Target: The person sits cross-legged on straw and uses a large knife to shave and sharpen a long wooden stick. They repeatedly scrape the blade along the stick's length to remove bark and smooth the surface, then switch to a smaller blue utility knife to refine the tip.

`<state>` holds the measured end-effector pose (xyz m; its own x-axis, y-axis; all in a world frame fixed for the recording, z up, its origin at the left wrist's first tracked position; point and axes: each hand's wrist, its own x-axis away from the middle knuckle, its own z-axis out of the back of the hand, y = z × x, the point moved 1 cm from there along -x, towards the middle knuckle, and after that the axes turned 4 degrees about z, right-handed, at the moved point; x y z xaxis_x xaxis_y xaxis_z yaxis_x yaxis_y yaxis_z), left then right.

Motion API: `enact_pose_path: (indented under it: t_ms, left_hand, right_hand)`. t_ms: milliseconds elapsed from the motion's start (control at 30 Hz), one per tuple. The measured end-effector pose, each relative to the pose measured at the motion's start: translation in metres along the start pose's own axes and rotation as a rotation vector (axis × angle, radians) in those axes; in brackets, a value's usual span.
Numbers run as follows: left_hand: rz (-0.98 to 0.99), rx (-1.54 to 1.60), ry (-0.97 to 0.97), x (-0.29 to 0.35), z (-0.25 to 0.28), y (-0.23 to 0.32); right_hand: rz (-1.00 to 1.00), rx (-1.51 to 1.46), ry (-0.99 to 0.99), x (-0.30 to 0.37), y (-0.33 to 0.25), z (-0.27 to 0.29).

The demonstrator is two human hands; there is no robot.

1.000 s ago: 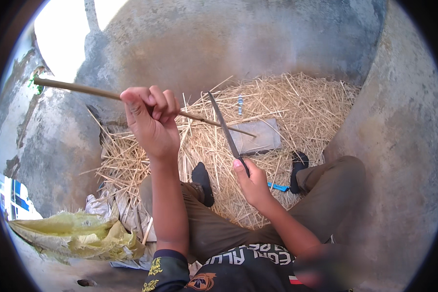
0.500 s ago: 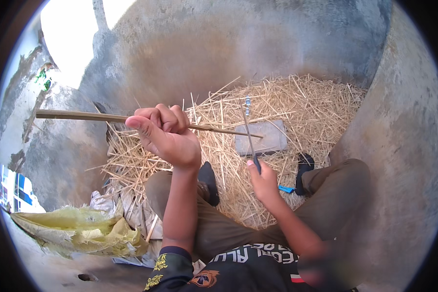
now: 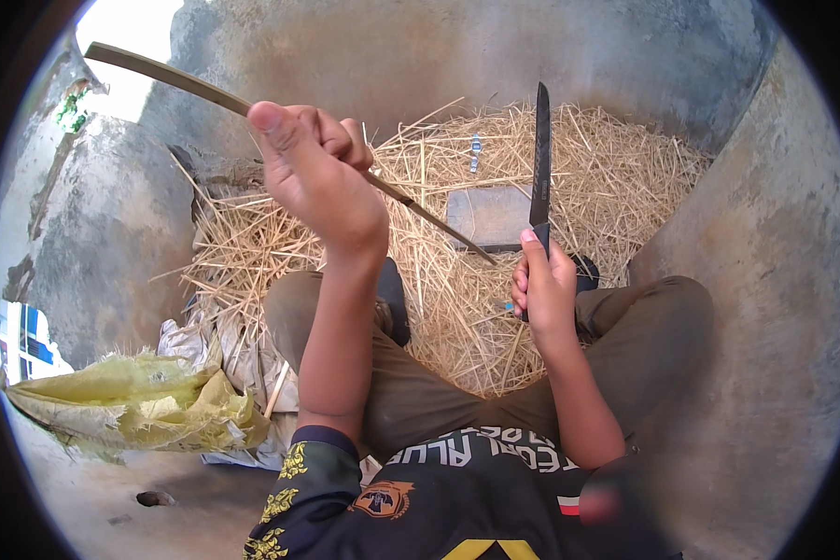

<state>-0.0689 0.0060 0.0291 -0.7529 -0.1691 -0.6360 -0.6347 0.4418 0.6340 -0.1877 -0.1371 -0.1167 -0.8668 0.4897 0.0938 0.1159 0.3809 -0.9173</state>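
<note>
My left hand [image 3: 322, 182] is closed around a long, thin brown strip [image 3: 173, 79] that looks like split bamboo. The strip slants from the upper left, through my fist, down to a tip in front of the flat block. In my right hand [image 3: 546, 285] is a knife [image 3: 541, 154] with a long dark blade and a black handle. Its blade points upward, apart from the strip. Behind the knife, a grey rectangular block [image 3: 488, 217] lies on the straw, partly covered by the blade and handle.
Dry straw-like shavings [image 3: 616, 177] cover the floor between concrete walls [image 3: 420, 65]. At the left lies a torn yellow sack [image 3: 140, 397] beside crumpled pale sheeting [image 3: 189, 342]. My crossed legs [image 3: 649, 322] frame the straw. A hole [image 3: 156, 498] shows at lower left.
The knife has turned from lying across the strip above the block to upright, away from it. The strip's left end has risen, while its other tip has come off the block toward me.
</note>
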Motion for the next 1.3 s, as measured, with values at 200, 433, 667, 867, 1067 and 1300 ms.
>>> enact_pose_path:
  t_ms: [200,433,667,867,1067,1300]
  left_hand:
    - [0.039,0.035,0.052,-0.005,0.022,-0.053]
    - [0.075,0.066,0.036,0.006,0.012,-0.049]
    - [0.055,0.085,0.037,0.01,0.009,-0.05]
    - [0.068,0.067,0.041,0.007,0.016,-0.05]
    - [0.044,0.011,0.074,0.008,0.012,-0.051]
    - [0.042,-0.06,0.147,0.003,0.021,-0.054]
  right_hand:
    - [0.392,0.307,-0.029,0.019,-0.009,-0.009]
    - [-0.452,0.232,-0.181,0.015,0.066,-0.018]
    - [0.204,-0.156,-0.109,0.032,0.013,-0.03]
    - [-0.252,0.026,-0.231,0.041,0.044,-0.036]
    - [0.392,-0.209,-0.151,0.054,0.045,-0.04]
    - [-0.174,0.037,-0.146,0.04,0.03,-0.038]
